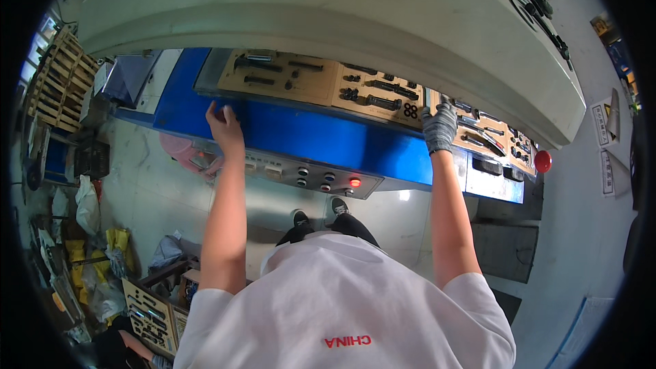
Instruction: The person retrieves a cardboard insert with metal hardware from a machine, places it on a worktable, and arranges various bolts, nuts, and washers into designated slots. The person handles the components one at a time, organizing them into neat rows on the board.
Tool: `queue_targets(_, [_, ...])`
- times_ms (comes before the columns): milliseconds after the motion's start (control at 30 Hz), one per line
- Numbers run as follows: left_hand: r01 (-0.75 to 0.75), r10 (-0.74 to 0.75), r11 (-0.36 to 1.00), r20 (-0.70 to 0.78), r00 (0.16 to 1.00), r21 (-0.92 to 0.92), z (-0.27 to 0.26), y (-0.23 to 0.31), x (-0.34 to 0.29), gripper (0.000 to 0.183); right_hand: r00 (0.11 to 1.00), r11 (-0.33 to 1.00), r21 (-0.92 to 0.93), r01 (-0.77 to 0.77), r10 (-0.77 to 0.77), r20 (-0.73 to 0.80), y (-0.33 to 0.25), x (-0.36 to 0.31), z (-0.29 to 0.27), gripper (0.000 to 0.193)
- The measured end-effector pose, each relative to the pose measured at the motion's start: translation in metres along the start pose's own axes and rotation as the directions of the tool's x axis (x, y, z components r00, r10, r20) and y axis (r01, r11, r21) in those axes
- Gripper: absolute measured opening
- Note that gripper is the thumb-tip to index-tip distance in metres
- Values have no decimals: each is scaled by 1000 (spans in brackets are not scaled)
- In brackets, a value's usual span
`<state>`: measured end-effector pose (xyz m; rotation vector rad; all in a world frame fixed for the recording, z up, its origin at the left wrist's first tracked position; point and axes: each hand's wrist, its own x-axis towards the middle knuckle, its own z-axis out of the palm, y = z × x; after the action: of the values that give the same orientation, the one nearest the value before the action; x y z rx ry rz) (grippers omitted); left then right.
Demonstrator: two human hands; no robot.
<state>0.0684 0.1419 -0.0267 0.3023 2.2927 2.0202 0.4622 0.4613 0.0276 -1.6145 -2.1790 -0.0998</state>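
Note:
My left hand (224, 124), bare, hovers at the front edge of a blue machine bed (294, 126), with fingers apart and nothing in them. My right hand (439, 126) wears a grey glove and rests at the gap between two tan boards; its fingertips are partly hidden against the board edge. Dark tool-like parts sit on the left board (229, 82), the middle board (338, 89) and the right board (502, 160). A curved plier-like tool (486, 138) lies on the right board, close to my right hand.
A large pale machine cover (328, 20) overhangs the boards. Below the bed is a control panel (314, 181) with a lit red button (354, 182). A red knob (542, 161) stands at the right end. At lower left, another person's arm (137, 346) is near a tool-filled board (147, 318).

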Motion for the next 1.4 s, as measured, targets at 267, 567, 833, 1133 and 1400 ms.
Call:
queue_targets(267, [246, -247, 965, 4, 969, -90, -33, -28, -148, 27, 985, 995, -1, -103, 102, 142, -8, 6, 10, 57])
queue_targets(567, [146, -157, 983, 102, 982, 111, -53, -106, -214, 27, 987, 990, -47, 134, -129, 98, -4, -2, -7, 42])
queue_targets(833, [445, -461, 744, -98, 882, 498, -95, -149, -323, 29, 596, 331, 779, 533, -800, -68, -123, -127, -9, 22])
queue_targets(1133, [839, -636, 545, -647, 421, 11, -216, -172, -521, 29, -629, -416, 878, 237, -755, -188, -268, -388, -22, 21])
queue_targets(1400, [652, -694, 554, -720, 18, -517, -273, -183, -648, 28, -837, -623, 782, -2, -427, -342, -359, -658, -42, 23])
